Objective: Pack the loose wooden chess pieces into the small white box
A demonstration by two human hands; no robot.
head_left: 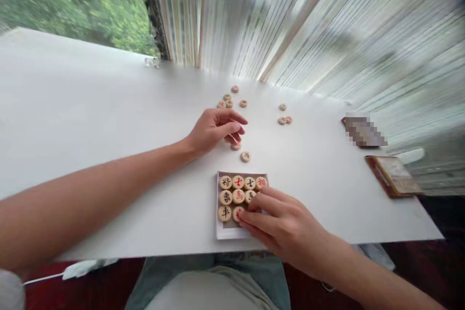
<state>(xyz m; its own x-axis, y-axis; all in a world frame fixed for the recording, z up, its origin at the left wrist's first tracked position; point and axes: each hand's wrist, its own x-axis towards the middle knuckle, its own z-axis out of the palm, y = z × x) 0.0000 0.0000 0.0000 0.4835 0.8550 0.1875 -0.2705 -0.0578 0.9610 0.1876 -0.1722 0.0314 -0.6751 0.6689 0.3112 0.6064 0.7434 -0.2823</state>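
Note:
A shallow white box (223, 231) near the table's front edge holds rows of round wooden pieces marked in red or black. My right hand (281, 218) reaches over the box's right side, its fingertips on a red-marked piece (238, 213) in the front row, and it covers part of the box. Above the table, beyond the box, my left hand (220, 128) hangs with fingers apart and slightly curled, holding nothing visible. Just under its fingertips lies a red-marked piece (236, 146). A black-marked piece (246, 156) rests between that hand and the box.
Loose pieces (228, 103) lie farther back on the white table (127, 106), with several more (282, 120) to their right. Two brown-edged objects (364, 131) (394, 176) are at the right. String curtains (247, 19) hang along the back edge.

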